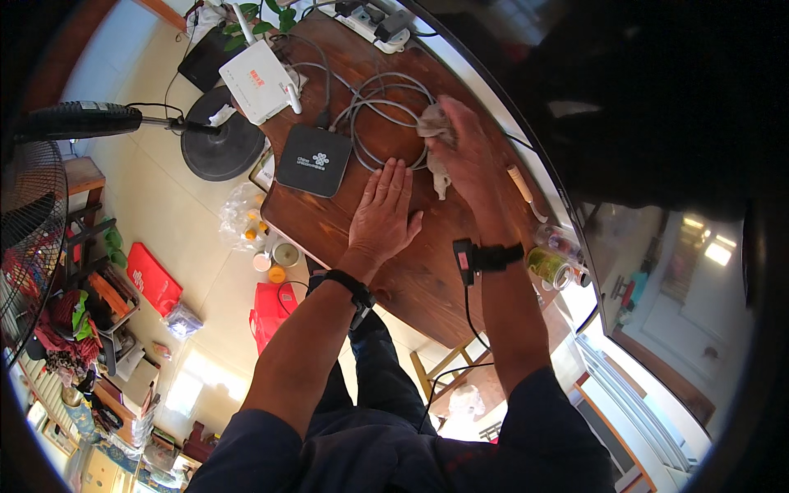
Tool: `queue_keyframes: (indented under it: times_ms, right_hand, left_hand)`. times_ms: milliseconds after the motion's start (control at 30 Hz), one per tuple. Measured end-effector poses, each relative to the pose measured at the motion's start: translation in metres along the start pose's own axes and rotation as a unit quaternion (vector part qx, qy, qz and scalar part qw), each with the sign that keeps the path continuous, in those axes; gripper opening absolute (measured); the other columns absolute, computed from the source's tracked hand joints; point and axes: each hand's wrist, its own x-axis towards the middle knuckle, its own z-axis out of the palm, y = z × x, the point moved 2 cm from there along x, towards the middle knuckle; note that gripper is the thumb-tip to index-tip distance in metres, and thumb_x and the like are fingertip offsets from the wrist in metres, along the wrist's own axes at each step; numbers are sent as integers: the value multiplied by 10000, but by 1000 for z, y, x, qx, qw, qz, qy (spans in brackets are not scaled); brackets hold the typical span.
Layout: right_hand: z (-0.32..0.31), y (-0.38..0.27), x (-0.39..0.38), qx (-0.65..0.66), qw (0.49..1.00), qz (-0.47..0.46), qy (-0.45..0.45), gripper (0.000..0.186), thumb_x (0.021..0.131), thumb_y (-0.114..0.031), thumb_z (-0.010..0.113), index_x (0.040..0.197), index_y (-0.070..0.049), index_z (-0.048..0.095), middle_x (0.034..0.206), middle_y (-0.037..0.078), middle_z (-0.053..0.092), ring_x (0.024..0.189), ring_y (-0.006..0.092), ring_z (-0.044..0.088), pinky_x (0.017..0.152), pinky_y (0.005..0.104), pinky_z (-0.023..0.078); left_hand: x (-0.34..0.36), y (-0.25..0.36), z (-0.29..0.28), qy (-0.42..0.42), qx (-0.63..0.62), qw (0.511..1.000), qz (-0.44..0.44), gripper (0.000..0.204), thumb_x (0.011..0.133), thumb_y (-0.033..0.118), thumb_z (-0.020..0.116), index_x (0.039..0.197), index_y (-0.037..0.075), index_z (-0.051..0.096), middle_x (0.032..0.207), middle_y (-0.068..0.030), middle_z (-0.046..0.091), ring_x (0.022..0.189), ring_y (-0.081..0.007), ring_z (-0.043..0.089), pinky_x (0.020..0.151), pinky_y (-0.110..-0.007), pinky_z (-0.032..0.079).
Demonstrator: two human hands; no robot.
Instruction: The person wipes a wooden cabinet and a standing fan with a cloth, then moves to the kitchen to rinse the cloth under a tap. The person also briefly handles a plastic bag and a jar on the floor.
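Observation:
My right hand (468, 152) is closed on a crumpled greyish cloth (437, 135) and presses it to the dark brown wooden table (411, 283). A loose tail of the cloth trails toward me. My left hand (381, 212) lies flat on the wood, fingers stretched out, its fingertips at the near edge of a coiled grey cable (355, 135). The coil loops over the tabletop between the cloth and a flat black box (315, 160), which sits left of my left hand.
A white router (256, 80) with antennas and a white power strip (374, 25) stand at the back. To the right lie a wooden-handled tool (521, 182) and jars (549, 267) beside a large dark screen (657, 107). A fan (37, 214) is at the left.

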Motion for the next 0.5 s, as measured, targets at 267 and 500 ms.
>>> queue_keyframes:
  times_ms: [267,500]
  right_hand:
    - [29,15,25,-95,994,-30,46,398,875,-129,764,1268,-101,705,1193,71,698,1113,299,661,951,389,519]
    - [2,33,16,186,965,157,93,434,946,-244,738,1298,5,687,1122,132,733,993,203,701,910,333,535]
  left_hand:
    - [5,-7,-8,8,4,1000,3,716,982,404,542,1513,-62,431,1608,-229,381,1541,-340,304,1277,-466,225]
    - [1,-1,-5,23,-3,1000,9,727,977,403,550,1515,-70,422,1603,-231,388,1538,-343,309,1274,-469,230]
